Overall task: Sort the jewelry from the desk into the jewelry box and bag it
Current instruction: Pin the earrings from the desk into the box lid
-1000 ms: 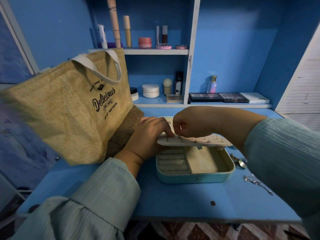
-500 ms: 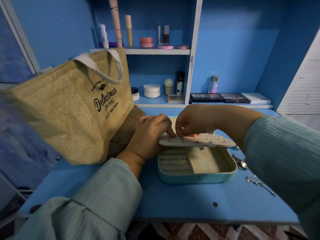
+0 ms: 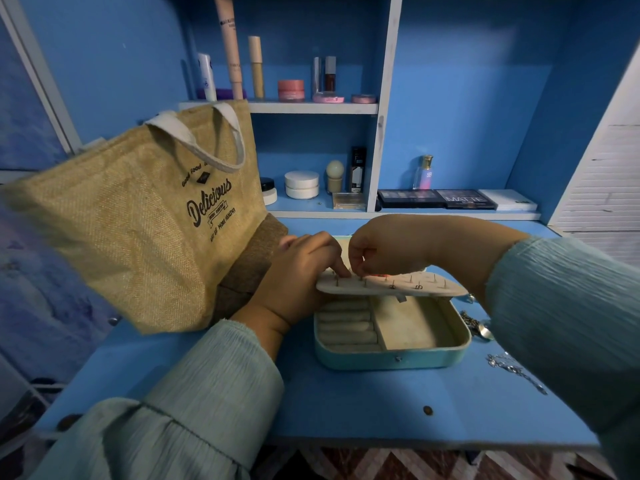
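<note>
Desk [image 3: 346,403]: blue top carrying all that follows.
Jute bag [image 3: 138,230]: upright just left of the jewelry box, mouth out of sight, contents not visible.
Jewelry box [image 3: 391,355]: pale teal, open; ring rolls in its left compartment, bare beige compartment to the right.
Earring panel [image 3: 391,287]: tilted over the box's rear half, small studs standing on it.
Left hand [image 3: 298,271]: grips the panel's left end.
Right hand [image 3: 384,251]: fingertips pinched at a stud near the panel's left end.
Loose jewelry [image 3: 512,370]: silver chains on the desk right of the box.
</note>
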The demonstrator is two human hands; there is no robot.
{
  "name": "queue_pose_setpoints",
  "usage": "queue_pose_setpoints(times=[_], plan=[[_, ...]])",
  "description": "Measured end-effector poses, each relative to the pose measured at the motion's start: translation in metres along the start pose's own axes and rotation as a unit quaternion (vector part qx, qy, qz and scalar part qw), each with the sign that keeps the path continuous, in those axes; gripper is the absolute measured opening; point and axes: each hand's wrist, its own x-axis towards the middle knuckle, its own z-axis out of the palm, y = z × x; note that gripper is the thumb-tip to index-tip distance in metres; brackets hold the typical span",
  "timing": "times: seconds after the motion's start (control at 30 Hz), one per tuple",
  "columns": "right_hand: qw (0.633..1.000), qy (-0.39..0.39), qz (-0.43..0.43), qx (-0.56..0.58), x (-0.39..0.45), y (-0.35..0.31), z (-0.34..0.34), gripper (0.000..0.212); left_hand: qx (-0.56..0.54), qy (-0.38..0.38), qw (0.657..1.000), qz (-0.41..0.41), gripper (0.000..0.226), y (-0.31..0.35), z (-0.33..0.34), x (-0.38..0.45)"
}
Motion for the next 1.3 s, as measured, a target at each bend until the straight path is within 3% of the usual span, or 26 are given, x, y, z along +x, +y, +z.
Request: queue_pose_setpoints(times=[0.2,0.33,0.47,0.6,0.73,0.83,0.93,1.13,1.3], plan=[[1.000,0.009,0.013,0.020,0.001,-0.001,0.002,0.015,-0.005,0.013,1.000,0.003,0.016,-0.002,0.002,0.001],[0.995,0.046,0.027,0.086,-0.003,0.005,0.003,0.016,-0.080,0.050,0.995,-0.017,0.023,-0.007,0.006,0.002],[0.975,0.094,0.056,0.194,-0.017,0.018,-0.001,0.016,-0.116,0.058,0.990,-0.063,0.021,-0.008,0.008,0.002],[0.971,0.148,0.087,0.167,-0.042,0.040,-0.007,0.014,-0.095,0.035,0.986,-0.134,0.027,-0.008,0.009,0.002],[0.970,0.141,0.129,0.149,-0.071,0.054,-0.006,0.018,-0.097,0.033,0.965,-0.240,0.030,0.001,0.009,0.002],[0.962,0.120,0.141,0.202,-0.086,0.056,-0.002,0.024,-0.068,0.048,0.956,-0.283,0.031,0.012,0.008,0.001],[0.951,0.115,0.121,0.261,-0.098,0.050,0.003,0.015,-0.058,0.055,0.947,-0.312,0.029,0.021,0.007,0.001],[0.929,0.202,0.151,0.272,-0.101,0.040,0.018,0.016,-0.081,0.038,0.940,-0.330,0.026,0.033,-0.001,-0.002],[0.910,0.230,0.158,0.305,-0.101,0.037,0.029,0.020,-0.081,-0.052,0.936,-0.339,0.040,0.039,-0.014,-0.010]])
